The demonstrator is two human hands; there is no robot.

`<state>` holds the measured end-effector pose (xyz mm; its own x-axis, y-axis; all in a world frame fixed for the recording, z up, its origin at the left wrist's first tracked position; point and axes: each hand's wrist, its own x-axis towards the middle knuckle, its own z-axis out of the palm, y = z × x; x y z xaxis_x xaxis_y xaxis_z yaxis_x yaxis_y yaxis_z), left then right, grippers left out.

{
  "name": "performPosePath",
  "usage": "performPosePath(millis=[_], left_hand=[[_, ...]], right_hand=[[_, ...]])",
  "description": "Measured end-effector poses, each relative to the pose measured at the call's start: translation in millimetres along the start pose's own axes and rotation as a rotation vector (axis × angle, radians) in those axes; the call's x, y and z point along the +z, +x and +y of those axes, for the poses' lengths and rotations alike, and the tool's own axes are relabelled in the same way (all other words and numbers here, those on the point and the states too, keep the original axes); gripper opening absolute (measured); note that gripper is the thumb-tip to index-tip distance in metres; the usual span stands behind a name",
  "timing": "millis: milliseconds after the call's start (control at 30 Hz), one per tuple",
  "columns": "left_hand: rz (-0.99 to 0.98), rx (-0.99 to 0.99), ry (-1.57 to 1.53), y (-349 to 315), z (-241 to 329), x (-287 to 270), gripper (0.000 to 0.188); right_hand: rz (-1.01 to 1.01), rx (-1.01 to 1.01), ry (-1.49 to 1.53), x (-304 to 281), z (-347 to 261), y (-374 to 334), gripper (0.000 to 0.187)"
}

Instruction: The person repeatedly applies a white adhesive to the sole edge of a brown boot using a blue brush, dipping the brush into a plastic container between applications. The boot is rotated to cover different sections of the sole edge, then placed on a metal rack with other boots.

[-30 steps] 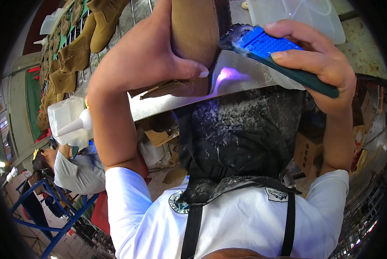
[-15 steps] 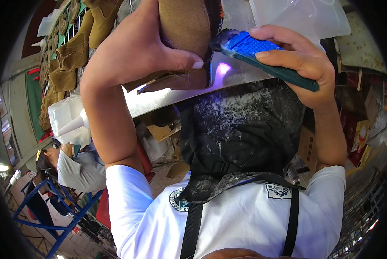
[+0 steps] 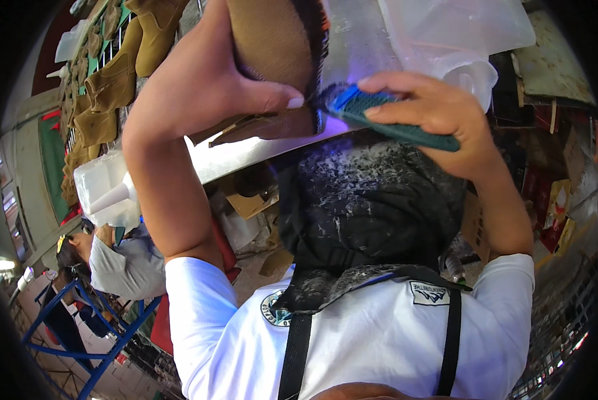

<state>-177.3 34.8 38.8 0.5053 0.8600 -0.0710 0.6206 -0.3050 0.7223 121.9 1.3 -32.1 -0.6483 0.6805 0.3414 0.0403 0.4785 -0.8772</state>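
A tan suede boot [image 3: 279, 40], its lower part running out of the top of the view, hangs over the metal table edge. My left hand [image 3: 195, 87] is closed on it, thumb pressed along the near side. In my right hand [image 3: 439, 110] is a brush with a green and blue ridged handle [image 3: 412, 133], gripped between fingers and palm. The brush's dark bristle end meets the boot's right edge, where orange stitching shows higher up. The fingers of my left hand behind the boot are hidden.
A metal tabletop [image 3: 259, 150] catches bright purple light. Translucent plastic containers [image 3: 465, 27] stand at far right, and a white nozzled bottle [image 3: 115, 197] at left. Several tan boots [image 3: 109, 83] hang on a rack. A seated person [image 3: 125, 260] is at lower left.
My right hand and the brush have moved left and slightly down along the boot's edge. The boot and my left hand have shifted a little left.
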Motion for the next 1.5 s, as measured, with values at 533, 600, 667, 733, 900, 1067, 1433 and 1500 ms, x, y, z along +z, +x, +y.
performPosePath(millis=[533, 600, 667, 733, 900, 1067, 1433, 1500], left_hand=[[0.477, 0.049, 0.414, -109.1, -43.6, 55.6, 0.070], [0.607, 0.159, 0.436, -121.8, -63.4, 70.6, 0.074], [0.544, 0.062, 0.221, -131.7, -72.5, 76.3, 0.069], [0.477, -0.036, 0.008, -139.0, -74.5, 81.0, 0.064], [0.303, 0.032, -0.083, -133.9, -78.2, 62.9, 0.058], [0.472, -0.056, -0.588, -101.9, -43.0, 54.8, 0.099], [0.216, -0.234, -1.212, -58.0, 22.1, 71.4, 0.110], [0.226, -0.245, -1.225, -60.5, 24.6, 72.3, 0.111]], right_hand=[[0.593, 0.689, -0.064, -52.6, -29.5, -60.3, 0.023], [0.615, 0.679, 0.030, -56.1, -24.2, -62.0, 0.025], [0.575, 0.579, -0.005, -59.7, -13.9, -62.9, 0.027], [0.433, 0.451, -0.111, -67.1, -6.8, -65.7, 0.027], [0.485, 0.660, 0.324, -76.7, -11.7, -68.5, 0.024], [0.664, 0.809, 0.551, -66.8, -28.9, -68.8, 0.019], [0.574, 0.109, 1.087, 22.6, -23.2, -0.5, 0.033], [0.479, -0.013, 0.781, 25.1, -19.1, -8.7, 0.036]])
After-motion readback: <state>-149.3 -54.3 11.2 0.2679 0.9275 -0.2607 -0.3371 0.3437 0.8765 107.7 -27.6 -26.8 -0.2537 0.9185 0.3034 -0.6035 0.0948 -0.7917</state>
